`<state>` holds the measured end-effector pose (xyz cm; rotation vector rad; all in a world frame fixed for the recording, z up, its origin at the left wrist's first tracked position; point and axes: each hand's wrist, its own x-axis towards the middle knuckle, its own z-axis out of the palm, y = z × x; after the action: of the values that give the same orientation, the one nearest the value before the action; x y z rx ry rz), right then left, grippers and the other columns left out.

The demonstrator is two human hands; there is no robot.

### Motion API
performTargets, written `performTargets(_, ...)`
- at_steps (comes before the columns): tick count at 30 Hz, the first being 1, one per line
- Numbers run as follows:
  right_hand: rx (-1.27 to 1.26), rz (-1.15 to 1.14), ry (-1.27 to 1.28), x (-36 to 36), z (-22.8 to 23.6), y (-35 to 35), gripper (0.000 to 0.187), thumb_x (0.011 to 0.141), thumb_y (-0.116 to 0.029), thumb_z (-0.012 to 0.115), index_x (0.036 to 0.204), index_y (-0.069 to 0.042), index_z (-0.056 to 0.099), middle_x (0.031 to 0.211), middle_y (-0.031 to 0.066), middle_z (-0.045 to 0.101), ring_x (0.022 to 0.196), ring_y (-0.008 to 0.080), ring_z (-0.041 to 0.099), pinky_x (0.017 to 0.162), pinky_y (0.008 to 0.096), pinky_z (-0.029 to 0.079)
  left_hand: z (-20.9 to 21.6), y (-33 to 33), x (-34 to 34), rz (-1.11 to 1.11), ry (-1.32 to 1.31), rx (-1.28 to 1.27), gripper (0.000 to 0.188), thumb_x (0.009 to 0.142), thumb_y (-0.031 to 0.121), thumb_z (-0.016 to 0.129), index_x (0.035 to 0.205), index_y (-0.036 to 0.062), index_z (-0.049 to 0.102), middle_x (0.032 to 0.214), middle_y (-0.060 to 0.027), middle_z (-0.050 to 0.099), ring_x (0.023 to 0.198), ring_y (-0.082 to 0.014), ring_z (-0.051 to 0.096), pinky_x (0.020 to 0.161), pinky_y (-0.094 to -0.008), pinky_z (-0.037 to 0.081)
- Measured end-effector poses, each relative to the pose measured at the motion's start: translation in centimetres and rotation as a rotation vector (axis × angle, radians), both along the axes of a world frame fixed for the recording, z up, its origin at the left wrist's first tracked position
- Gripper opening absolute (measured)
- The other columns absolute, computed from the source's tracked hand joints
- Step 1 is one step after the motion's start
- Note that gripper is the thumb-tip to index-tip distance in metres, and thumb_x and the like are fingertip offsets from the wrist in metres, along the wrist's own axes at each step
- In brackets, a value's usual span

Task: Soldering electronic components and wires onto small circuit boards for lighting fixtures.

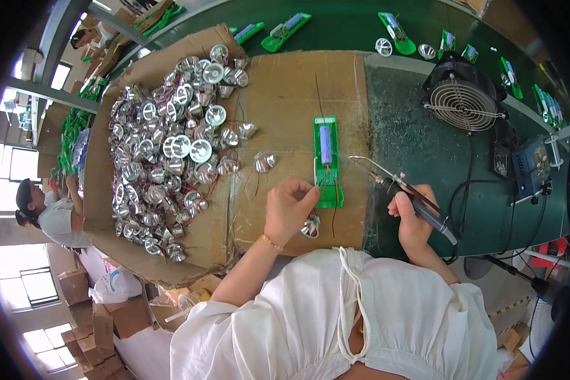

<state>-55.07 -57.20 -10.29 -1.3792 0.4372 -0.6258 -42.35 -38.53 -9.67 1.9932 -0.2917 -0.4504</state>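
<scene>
On the cardboard mat, a long green plastic housing (337, 199) lies with a blue cylindrical battery (325, 144) and a small circuit board (327, 178) in it. Thin wires run out at both ends. My left hand (288, 208) is closed in a pinch at the housing's lower left edge, by a red wire; what its fingertips hold is too small to make out. Just below those fingers rests a silver reflector cup (310, 227). To the right, my right hand (414, 218) grips a soldering iron (418, 208) with a thin metal feed tube, its bent tip apart from the housing.
A cardboard box (98, 209) heaped with silver reflector cups (164, 145) stands at left; a loose cup (264, 162) lies beside it. A black fan (465, 101) and a blue soldering station (531, 166) with cables stand right. More green housings (286, 31) line the far side. Another person (54, 212) works at far left.
</scene>
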Motion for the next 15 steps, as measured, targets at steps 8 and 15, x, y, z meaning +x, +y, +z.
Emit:
performTargets(8, -0.037, -0.193, 0.024, -0.1, -1.0, -4.4, 0.012, 0.082, -0.007, 0.057, 0.085, 0.001, 0.049, 0.064, 0.0073, 0.056, 0.052, 0.0087, 0.051, 0.05, 0.0204, 0.043, 1.0, -1.2, 2.1, -0.378, -0.229, 0.344, 0.023, 0.073, 0.015, 0.06, 0.057, -0.0014, 0.059, 0.05, -0.0069, 0.059, 0.046, -0.0092, 0.056, 0.047, -0.0222, 0.045)
performTargets(15, 0.038, -0.2, 0.067, 0.9, -1.5, -3.8, 0.012, 0.08, -0.009, 0.059, 0.08, -0.003, 0.048, 0.061, 0.0061, 0.055, 0.05, 0.0091, 0.051, 0.046, 0.0206, 0.041, 3.1, -12.0, 15.3, -0.206, -0.263, 0.287, 0.026, 0.073, 0.025, 0.058, 0.064, 0.0019, 0.066, 0.057, -0.0074, 0.063, 0.055, -0.0188, 0.062, 0.058, -0.0295, 0.05)
